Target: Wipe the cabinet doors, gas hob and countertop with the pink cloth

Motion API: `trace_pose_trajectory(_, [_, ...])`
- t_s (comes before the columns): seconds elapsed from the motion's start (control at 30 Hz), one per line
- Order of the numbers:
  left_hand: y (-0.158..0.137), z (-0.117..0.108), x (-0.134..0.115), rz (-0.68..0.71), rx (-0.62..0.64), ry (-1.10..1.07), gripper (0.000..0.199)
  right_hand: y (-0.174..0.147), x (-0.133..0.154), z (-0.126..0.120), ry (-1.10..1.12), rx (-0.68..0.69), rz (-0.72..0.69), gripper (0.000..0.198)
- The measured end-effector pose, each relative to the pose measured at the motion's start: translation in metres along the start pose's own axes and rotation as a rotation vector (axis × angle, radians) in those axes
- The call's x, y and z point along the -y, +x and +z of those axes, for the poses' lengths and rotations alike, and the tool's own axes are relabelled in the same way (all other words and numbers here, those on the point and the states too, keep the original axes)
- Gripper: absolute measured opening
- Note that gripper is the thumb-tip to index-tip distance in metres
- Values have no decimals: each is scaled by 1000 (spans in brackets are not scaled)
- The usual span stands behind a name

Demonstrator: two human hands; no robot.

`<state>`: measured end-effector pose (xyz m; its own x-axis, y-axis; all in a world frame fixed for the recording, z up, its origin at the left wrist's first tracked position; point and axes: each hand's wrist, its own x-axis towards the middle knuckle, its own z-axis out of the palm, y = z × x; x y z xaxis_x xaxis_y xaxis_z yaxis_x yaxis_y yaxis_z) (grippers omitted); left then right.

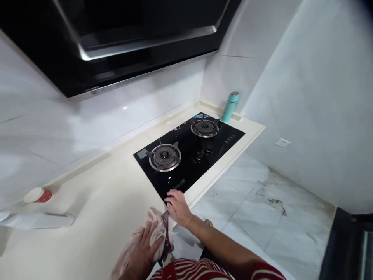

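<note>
My left hand (145,245) lies with fingers spread on a crumpled cloth (157,233), pale pink with a dark purple patterned edge. The cloth rests at the front edge of the cream countertop (116,194). Beyond it, my right hand (178,206) touches the near corner of the black glass gas stove (186,171); its fingers are a little bent and apart, with nothing visible in them. Two burners sit on the stove, a near burner (165,157) and a far burner (204,128), with two control knobs (199,155) between them and the front edge.
A black range hood (140,58) hangs low over the counter. At the far corner stands a turquoise bottle (230,106). To the left, a red and white paper cup (39,195) lies on its side near a blurred clear object (37,220). A wall socket (282,142) is at right.
</note>
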<state>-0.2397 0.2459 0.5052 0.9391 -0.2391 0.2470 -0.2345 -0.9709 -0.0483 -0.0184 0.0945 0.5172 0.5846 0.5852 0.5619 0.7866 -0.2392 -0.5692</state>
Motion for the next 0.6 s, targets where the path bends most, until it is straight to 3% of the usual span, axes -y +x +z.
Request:
trace_pose_trajectory(0.13, [73, 27, -16, 128, -5, -21, 51, -51, -10, -52, 226, 24, 179, 25])
trace_pose_trajectory(0.23, [123, 46, -26, 183, -29, -21, 50, -72, -38, -88, 361, 95, 484, 24])
trace_pose_trajectory(0.37, [190, 62, -40, 203, -81, -32, 54, -72, -82, -115, 582, 158, 901, 27])
trace_pose_trajectory(0.47, [241, 69, -55, 196, -52, -83, 55, -65, -109, -122, 718, 167, 1013, 38])
trace_pose_trajectory(0.6, [312, 81, -75, 153, 32, -261, 45, -63, -145, -136, 777, 82, 1125, 46])
